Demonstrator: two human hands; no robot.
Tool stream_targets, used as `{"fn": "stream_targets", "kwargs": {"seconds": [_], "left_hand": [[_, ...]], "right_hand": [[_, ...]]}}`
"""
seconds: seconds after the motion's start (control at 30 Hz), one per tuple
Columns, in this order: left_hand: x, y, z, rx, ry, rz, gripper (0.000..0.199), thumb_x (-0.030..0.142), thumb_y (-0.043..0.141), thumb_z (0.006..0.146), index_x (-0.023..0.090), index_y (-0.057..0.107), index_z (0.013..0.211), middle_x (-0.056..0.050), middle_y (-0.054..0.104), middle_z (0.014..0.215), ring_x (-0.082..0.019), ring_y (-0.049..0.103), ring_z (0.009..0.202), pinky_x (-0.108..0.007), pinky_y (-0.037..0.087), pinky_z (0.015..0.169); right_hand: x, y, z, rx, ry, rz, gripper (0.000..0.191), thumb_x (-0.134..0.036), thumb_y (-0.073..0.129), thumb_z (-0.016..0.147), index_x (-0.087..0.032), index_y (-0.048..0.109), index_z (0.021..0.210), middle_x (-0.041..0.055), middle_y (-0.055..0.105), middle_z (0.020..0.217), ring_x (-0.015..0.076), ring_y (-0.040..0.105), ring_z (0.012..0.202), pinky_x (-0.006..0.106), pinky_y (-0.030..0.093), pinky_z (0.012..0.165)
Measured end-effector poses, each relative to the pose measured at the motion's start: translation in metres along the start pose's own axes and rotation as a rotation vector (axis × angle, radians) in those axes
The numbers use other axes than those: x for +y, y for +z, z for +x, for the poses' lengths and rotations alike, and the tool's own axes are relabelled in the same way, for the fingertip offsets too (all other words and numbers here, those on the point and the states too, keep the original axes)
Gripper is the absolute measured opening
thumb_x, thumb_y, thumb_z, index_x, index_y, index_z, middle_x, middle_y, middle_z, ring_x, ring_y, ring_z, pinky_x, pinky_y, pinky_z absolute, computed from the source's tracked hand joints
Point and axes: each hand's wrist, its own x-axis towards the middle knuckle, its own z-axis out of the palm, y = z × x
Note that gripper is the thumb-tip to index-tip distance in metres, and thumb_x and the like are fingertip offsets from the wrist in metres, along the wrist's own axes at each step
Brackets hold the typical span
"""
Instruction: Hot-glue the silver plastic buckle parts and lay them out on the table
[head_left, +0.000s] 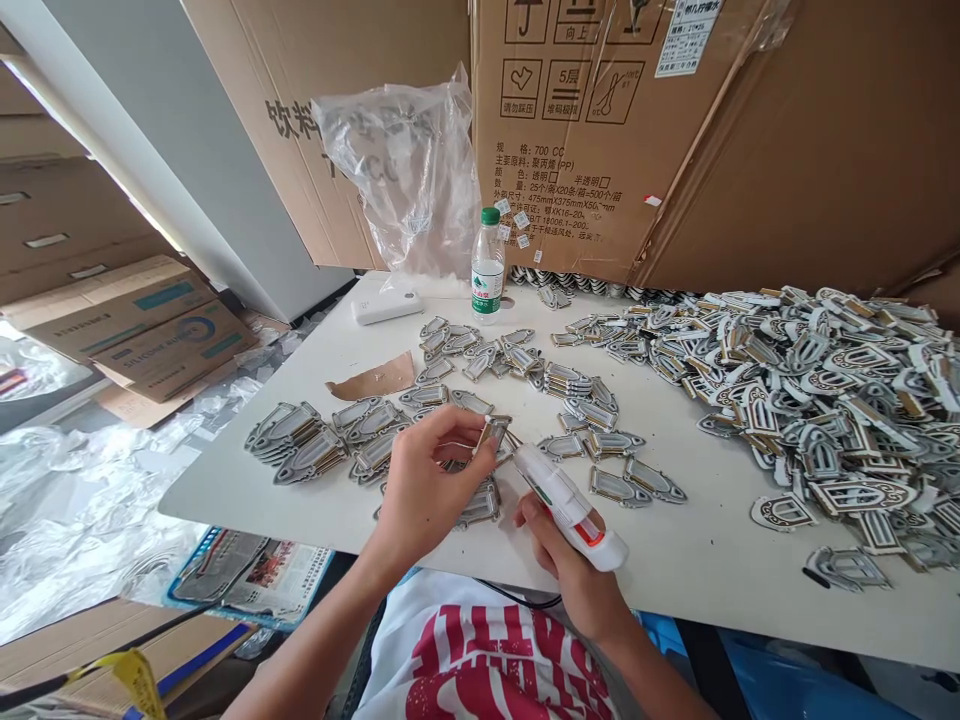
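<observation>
The left hand pinched a small badge over the table. The right hand gripped a white glue gun, its tip just beside the badge. Flat badges lay around both hands. A big heap sat to the right. A bottle, a white box and a plastic bag stood behind.

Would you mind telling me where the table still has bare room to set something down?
Bare patches on the table: the near edge right of the glue gun, and the left corner between the cardboard scrap and the white box. The big pile crowds the right; small stacks surround the left hand.
</observation>
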Motion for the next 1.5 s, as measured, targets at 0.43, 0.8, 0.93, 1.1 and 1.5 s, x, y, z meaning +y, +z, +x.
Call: {"fn": "stream_targets", "kwargs": {"seconds": [0.43, 0.8, 0.93, 1.1, 1.5], "left_hand": [[-0.004, -0.007, 0.004, 0.022, 0.192, 0.147, 0.006, 0.018, 0.075, 0.093, 0.023, 0.076, 0.092, 0.0, 0.075, 0.087, -0.014, 0.072, 0.077, -0.027, 0.068, 0.074], [-0.021, -0.075, 0.033, 0.269, 0.073, 0.312, 0.019, 0.036, 0.081, 0.092, 0.028, 0.083, 0.109, -0.001, 0.086, 0.102, -0.022, 0.081, 0.089, -0.04, 0.066, 0.091], [-0.032, -0.11, 0.046, 0.296, 0.056, 0.587, 0.022, 0.037, 0.079, 0.092, 0.029, 0.081, 0.112, 0.0, 0.086, 0.094, -0.025, 0.082, 0.092, -0.043, 0.063, 0.097], [-0.036, -0.133, 0.064, 0.155, -0.029, 0.788, 0.016, 0.038, 0.073, 0.094, 0.027, 0.081, 0.103, -0.002, 0.086, 0.093, -0.029, 0.081, 0.093, -0.045, 0.06, 0.095], [-0.06, -0.156, 0.105, -0.215, -0.323, 0.89, 0.017, 0.033, 0.075, 0.076, 0.03, 0.082, 0.091, 0.0, 0.089, 0.098, -0.032, 0.082, 0.104, -0.04, 0.059, 0.091]], "right_hand": [[-0.016, -0.005, -0.001, -0.138, 0.051, 0.057, 0.05, -0.067, 0.078, 0.097, -0.018, 0.082, 0.108, 0.0022, 0.065, 0.084, 0.0076, 0.029, 0.053, 0.027, 0.027, 0.048], [-0.012, -0.004, -0.002, -0.113, -0.01, 0.073, 0.047, -0.066, 0.076, 0.1, -0.019, 0.081, 0.102, 0.0013, 0.065, 0.082, 0.0072, 0.031, 0.051, 0.027, 0.028, 0.047], [-0.012, -0.001, -0.002, -0.092, -0.022, 0.065, 0.05, -0.067, 0.075, 0.099, -0.017, 0.079, 0.098, 0.0012, 0.064, 0.079, 0.0071, 0.03, 0.051, 0.027, 0.027, 0.047], [-0.011, -0.001, -0.001, -0.084, -0.031, 0.063, 0.051, -0.067, 0.073, 0.1, -0.017, 0.077, 0.093, -0.0005, 0.06, 0.072, 0.0079, 0.029, 0.05, 0.029, 0.025, 0.049], [-0.012, 0.001, 0.003, -0.052, -0.03, 0.091, 0.051, -0.068, 0.076, 0.098, -0.017, 0.079, 0.095, 0.0007, 0.063, 0.076, 0.007, 0.032, 0.049, 0.026, 0.03, 0.047]]}}
